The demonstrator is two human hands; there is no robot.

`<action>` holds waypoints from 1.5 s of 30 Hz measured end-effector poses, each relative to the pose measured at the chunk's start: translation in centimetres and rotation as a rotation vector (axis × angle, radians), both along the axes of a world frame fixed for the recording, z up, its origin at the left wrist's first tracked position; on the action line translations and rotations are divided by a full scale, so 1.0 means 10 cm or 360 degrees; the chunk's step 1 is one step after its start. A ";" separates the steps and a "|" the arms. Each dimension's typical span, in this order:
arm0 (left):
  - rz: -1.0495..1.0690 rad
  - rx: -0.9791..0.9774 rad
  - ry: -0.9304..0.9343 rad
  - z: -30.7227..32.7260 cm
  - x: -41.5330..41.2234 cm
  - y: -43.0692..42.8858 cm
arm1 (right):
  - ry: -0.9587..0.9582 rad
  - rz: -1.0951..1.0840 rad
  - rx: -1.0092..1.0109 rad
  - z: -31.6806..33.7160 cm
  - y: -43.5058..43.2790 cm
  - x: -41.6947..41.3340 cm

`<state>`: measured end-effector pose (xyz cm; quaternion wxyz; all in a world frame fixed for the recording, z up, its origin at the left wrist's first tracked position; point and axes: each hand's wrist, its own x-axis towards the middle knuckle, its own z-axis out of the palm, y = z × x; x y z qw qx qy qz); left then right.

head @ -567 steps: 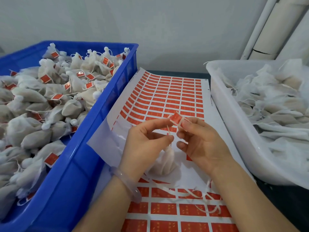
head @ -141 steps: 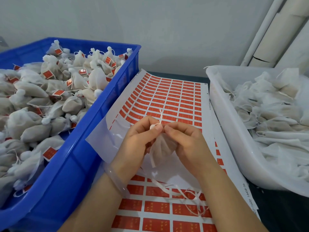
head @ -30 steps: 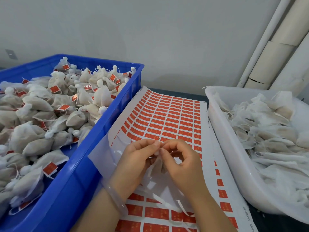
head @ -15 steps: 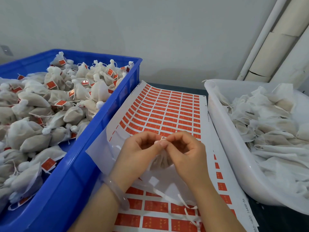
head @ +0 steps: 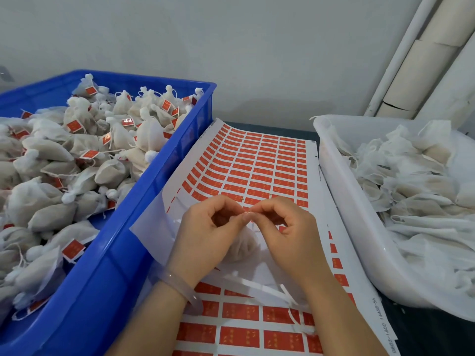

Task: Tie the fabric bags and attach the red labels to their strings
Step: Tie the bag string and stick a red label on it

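White gauze fabric bag (head: 243,246) sits centre frame, low between my two grips and partly hidden by them, on the peeled part of the label sheet (head: 257,163). The sheet lies on the desk (head: 424,335) betw. the blue crate (head: 108,278) (L) and the white tub (head: 341,191) (R). Left grip (head: 208,237): thumb + forefinger curled, tips pinching the string (head: 248,214) at the bag's neck. Right grip (head: 290,235): same pinch from the other side, its tips touching the left's. The string is thin, pale and mostly covered, so I can't tell whether a knot is formed; I judge this as the tying step, approx. mid-knot. Neither grip holds a red label, so labelling is not yet done for this bag. Crate holds tied, tagged bags (head: 77,155); tub holds flat untied bags (head: 411,181). Risks as I see them: (1) the string slips out of either pinch, since so little of it is held, and the neck loosens; (2) uneven pull L vs. R cinches the knot off the neck, or tears the gauze; (3) loose backing strips (head: 257,287) near both wrists get caught up w/ the string; (4) the sheet's left edge curls up against the crate wall, so dragging the bag could shift it and upset the next peel.
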<state>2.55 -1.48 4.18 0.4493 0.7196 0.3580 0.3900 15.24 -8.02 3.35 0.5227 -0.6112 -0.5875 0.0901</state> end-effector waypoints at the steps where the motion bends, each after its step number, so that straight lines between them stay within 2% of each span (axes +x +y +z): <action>1: -0.0014 0.0008 -0.0008 0.00 0.00 -0.01 | 0.0031 0.0003 0.0000 -0.01 0.00 -0.01; 6: -0.0066 0.0060 -0.0017 0.00 0.01 -0.02 | 0.0118 -0.0005 0.0021 0.00 0.01 -0.06; 13: -0.0019 0.0098 0.0094 -0.03 0.01 -0.04 | -0.0016 -0.0074 -0.0039 -0.01 0.01 0.04; 18: -0.0043 0.0025 0.0056 0.01 0.04 -0.07 | 0.0384 0.0007 -0.0103 0.00 0.01 0.03; 21: -0.0146 -0.0292 -0.0186 0.05 0.05 -0.08 | 0.0543 0.0142 -0.0232 -0.02 0.02 -0.07; 23: -0.0174 -0.0485 -0.0314 0.07 0.04 -0.07 | 0.0500 0.0151 -0.0230 -0.04 0.03 -0.11; 25: -0.0193 -0.0537 -0.0299 0.07 0.03 -0.06 | 0.0431 0.0103 -0.0212 -0.05 0.03 -0.11; 29: -0.0323 -0.0445 0.0001 0.07 0.01 -0.04 | 0.0283 -0.0031 -0.0219 -0.06 0.02 -0.05; 33: -0.0386 -0.0346 0.0204 0.06 -0.01 -0.03 | 0.0177 0.0084 -0.0283 -0.06 0.01 -0.02; 38: -0.0273 -0.0318 0.0026 0.05 0.01 -0.05 | 0.0247 0.0168 -0.0289 -0.07 0.02 -0.07; 42: -0.0105 -0.0254 -0.0087 0.04 0.05 -0.07 | 0.0196 0.0037 -0.0259 -0.09 0.02 -0.13; 45: -0.0118 -0.0334 -0.0147 0.05 0.05 -0.10 | 0.0151 -0.0029 -0.0216 -0.09 0.02 -0.16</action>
